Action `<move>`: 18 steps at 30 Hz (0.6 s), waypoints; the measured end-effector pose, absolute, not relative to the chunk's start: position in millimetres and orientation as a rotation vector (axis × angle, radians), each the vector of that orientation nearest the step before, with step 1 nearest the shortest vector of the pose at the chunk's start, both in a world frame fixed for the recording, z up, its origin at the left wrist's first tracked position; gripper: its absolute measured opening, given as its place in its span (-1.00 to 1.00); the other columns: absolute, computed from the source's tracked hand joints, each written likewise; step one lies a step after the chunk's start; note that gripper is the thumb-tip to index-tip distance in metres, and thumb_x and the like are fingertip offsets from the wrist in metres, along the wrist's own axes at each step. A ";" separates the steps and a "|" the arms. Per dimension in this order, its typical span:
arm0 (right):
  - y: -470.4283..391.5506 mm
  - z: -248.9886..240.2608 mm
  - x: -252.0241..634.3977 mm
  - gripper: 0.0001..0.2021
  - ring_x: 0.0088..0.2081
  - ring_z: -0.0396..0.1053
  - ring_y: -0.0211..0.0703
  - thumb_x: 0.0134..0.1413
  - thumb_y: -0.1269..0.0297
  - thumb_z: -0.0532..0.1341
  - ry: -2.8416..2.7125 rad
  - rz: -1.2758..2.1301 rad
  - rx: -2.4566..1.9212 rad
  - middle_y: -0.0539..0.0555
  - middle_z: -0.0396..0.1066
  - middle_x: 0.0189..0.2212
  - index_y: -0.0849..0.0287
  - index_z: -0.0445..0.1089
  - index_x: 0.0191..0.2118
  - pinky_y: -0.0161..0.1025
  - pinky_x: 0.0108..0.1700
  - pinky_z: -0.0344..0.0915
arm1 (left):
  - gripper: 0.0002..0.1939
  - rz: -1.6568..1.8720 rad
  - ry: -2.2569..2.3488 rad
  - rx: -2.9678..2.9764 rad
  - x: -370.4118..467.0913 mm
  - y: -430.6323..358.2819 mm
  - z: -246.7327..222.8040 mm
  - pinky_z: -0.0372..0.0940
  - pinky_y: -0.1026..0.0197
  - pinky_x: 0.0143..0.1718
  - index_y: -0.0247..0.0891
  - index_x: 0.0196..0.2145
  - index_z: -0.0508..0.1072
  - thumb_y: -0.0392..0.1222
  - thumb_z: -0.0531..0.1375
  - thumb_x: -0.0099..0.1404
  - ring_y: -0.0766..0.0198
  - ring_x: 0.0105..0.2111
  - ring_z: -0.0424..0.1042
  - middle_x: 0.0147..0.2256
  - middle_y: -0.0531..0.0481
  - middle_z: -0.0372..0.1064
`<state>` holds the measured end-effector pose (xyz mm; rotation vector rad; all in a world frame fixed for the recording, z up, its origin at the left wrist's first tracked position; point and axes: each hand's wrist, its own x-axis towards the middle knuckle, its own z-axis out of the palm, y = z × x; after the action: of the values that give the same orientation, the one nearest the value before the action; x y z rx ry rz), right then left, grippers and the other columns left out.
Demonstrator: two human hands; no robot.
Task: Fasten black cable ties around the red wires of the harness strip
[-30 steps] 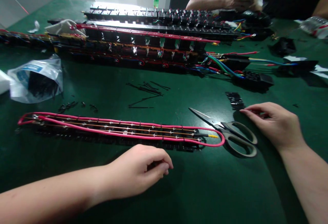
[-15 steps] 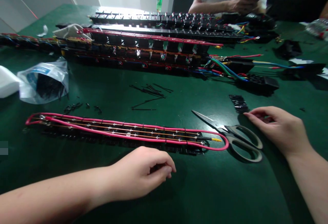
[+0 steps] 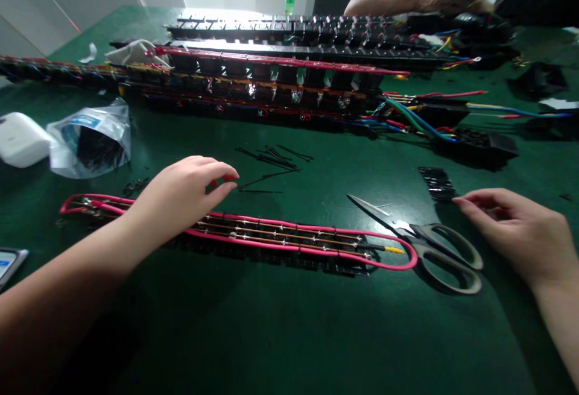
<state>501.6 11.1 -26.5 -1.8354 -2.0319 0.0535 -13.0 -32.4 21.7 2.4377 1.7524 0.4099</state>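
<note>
My left hand (image 3: pixel 181 199) reaches over the wired strip (image 3: pixel 253 238), fingers loosely open and holding nothing, the tips nearing the loose black cable ties (image 3: pixel 266 166) scattered on the green tabletop (image 3: pixel 289 322) just beyond the strip. My right hand (image 3: pixel 520 232) rests flat and empty beside the scissors (image 3: pixel 425 247), its fingertips near a small black bundle of ties (image 3: pixel 436 183).

The ties look thin, light and springy. I judge they will slide on the felt-like surface, so a pinch at one end between thumb and forefinger suits them best. The strip, with its pink wire (image 3: pixel 316 253) looped around it, seems long and somewhat flexible; it should be supported along its body, not lifted by the wire.
</note>
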 end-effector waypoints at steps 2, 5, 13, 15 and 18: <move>11.1 -25.7 501.0 -0.52 -0.44 0.38 -0.08 0.05 -0.20 0.20 -2.030 0.057 -1.864 0.16 0.50 -0.38 0.18 0.51 -0.26 -0.13 -0.40 0.34 | -0.71 0.261 1.783 2.331 -17.3 -21.9 11.9 0.37 0.10 -0.16 -0.21 -0.05 0.56 -0.07 0.22 0.34 0.11 -0.21 0.49 -0.13 -0.08 0.54; 11.9 -22.4 500.2 -0.72 -0.42 0.41 -0.12 0.09 0.04 0.28 -2.022 0.073 -1.924 0.16 0.52 -0.35 0.17 0.51 -0.25 -0.18 -0.38 0.34 | -0.67 0.190 1.789 2.236 -14.6 -12.9 3.4 0.37 0.14 -0.21 -0.19 -0.04 0.57 -0.02 0.27 0.28 0.18 -0.31 0.48 -0.13 -0.05 0.52; -12.7 4.9 448.4 -0.91 -0.32 0.49 -0.13 0.19 0.29 0.29 -2.056 -0.116 -1.746 0.19 0.54 -0.30 0.16 0.48 -0.21 -0.22 -0.29 0.39 | -0.82 0.224 1.759 2.243 -6.5 -9.5 3.6 0.35 0.21 -0.25 -0.20 -0.27 0.62 -0.18 0.20 0.28 0.21 -0.32 0.47 -0.28 -0.01 0.52; -27.9 11.7 412.7 -0.93 -0.32 0.47 -0.15 0.22 0.37 0.27 -2.261 -0.111 -1.330 0.15 0.51 -0.32 0.16 0.44 -0.18 -0.21 -0.28 0.40 | -0.82 0.236 1.752 2.243 -7.1 -10.4 3.0 0.34 0.21 -0.26 -0.20 -0.27 0.61 -0.19 0.19 0.28 0.22 -0.32 0.46 -0.28 -0.01 0.52; -50.6 16.1 354.9 -0.78 -0.21 0.46 -0.01 0.26 0.24 0.25 -2.507 -0.117 -0.919 0.22 0.48 -0.23 0.24 0.38 -0.06 -0.08 -0.18 0.44 | -0.83 0.253 1.748 2.250 -7.8 -11.4 1.5 0.32 0.20 -0.28 -0.22 -0.30 0.59 -0.20 0.18 0.26 0.22 -0.34 0.45 -0.31 -0.02 0.51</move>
<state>354.9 -50.6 16.1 -0.9188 -2.5069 -0.1170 -7.8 -11.4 1.5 2.2498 1.7485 0.2527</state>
